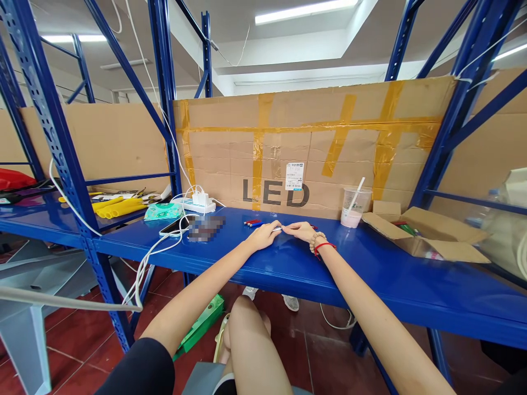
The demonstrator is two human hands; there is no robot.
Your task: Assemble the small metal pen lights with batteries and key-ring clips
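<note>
Meeting over the middle of the blue tabletop (370,274), the two hands sit with their fingertips close together. The left arm stretches forward and to the right from a dark sleeve; the right arm, bare, slants forward and to the left. The left hand (262,236) is back up, its fingers bent and pinching a slim pen-like piece (277,229). The right hand (300,231) bends at the wrist, its fingers pointing left toward the tip of that piece; whether they grip it or merely touch it, I cannot tell. A beaded bracelet (318,239) and a red cord (325,246) circle the right wrist.

The pen-like piece is narrow and pale, silvery or white, partly hidden by the left fingers, and points right between the hands. Its finer details are too small to read. Just beyond the left hand, slightly left, lie slender red pens (251,221) and a blue pen (257,224). Farther right stands a clear cup (354,207) with a white straw, near an open carton (430,233).
</note>
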